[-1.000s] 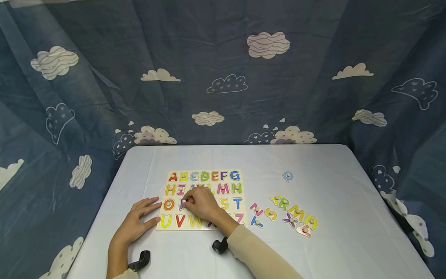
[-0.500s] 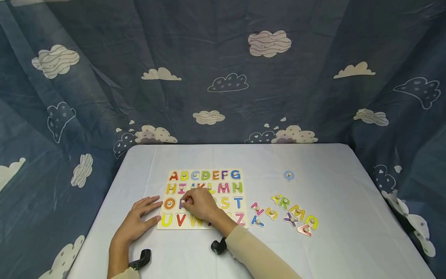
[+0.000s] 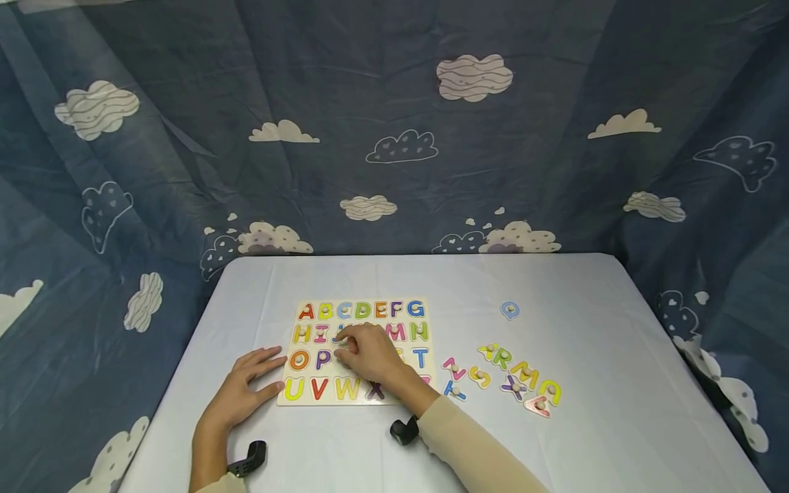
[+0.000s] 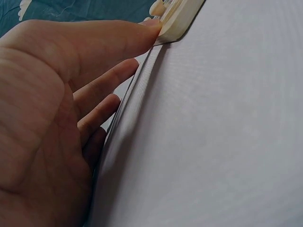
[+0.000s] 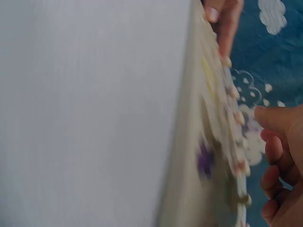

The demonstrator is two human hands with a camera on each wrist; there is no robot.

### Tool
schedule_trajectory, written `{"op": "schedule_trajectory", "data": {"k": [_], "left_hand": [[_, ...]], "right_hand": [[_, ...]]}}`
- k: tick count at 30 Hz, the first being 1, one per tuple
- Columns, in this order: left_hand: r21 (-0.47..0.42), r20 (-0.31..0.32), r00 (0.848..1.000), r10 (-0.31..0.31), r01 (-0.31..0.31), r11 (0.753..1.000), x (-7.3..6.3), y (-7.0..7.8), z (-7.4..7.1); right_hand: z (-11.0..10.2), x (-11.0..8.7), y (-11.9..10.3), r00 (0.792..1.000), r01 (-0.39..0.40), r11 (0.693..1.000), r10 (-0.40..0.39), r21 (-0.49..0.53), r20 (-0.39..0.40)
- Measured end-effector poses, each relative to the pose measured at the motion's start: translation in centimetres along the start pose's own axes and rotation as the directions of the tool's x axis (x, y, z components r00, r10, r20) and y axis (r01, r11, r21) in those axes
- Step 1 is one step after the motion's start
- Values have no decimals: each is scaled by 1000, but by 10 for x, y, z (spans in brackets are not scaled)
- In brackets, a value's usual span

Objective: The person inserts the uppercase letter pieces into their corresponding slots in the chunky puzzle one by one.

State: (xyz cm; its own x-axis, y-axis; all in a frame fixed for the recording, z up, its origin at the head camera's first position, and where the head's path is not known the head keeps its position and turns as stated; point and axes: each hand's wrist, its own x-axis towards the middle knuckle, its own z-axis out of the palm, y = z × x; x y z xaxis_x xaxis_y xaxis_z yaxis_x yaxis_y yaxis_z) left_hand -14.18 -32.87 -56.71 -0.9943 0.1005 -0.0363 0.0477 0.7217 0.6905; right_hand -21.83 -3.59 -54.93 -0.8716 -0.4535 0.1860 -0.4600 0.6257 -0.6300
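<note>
A wooden alphabet puzzle board (image 3: 308, 374) lies on the white table, with rows of coloured letters. The purple letter P (image 3: 323, 359) sits in its slot, its knob uncovered. My right hand (image 3: 370, 352) hovers over the middle of the board just right of the P, fingers loosely bent, thumb and forefinger apart, holding nothing. It hides several letters of the two middle rows. My left hand (image 3: 237, 390) rests at the board's left edge with fingers extended. In the left wrist view the thumb (image 4: 137, 38) touches the board's corner.
Loose knobbed letters lie right of the board, among them a pink Z (image 3: 453, 370), a yellow S (image 3: 479, 378), a green R (image 3: 502, 360) and a purple X (image 3: 513, 389). A blue Q (image 3: 509, 311) lies farther back. A cloud-patterned curtain (image 3: 407, 205) hangs behind the table.
My right hand has let go of the purple P's knob and moved up and to the right, its thumb and forefinger parting. The P stays in the board. My left hand has not moved.
</note>
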Motion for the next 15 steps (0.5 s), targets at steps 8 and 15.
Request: {"op": "schedule_trajectory", "data": {"k": [8,15], "left_hand": [[3,-3,1000,4,-4,1000,-3,0,-2],[2,-7,999,40,-40,999,-2,2,0]], "right_hand": [[-47,-13,25,992,-66,998,68,18,-106],[-93,-31,61,961,-171,985,166,-4,-220]]}}
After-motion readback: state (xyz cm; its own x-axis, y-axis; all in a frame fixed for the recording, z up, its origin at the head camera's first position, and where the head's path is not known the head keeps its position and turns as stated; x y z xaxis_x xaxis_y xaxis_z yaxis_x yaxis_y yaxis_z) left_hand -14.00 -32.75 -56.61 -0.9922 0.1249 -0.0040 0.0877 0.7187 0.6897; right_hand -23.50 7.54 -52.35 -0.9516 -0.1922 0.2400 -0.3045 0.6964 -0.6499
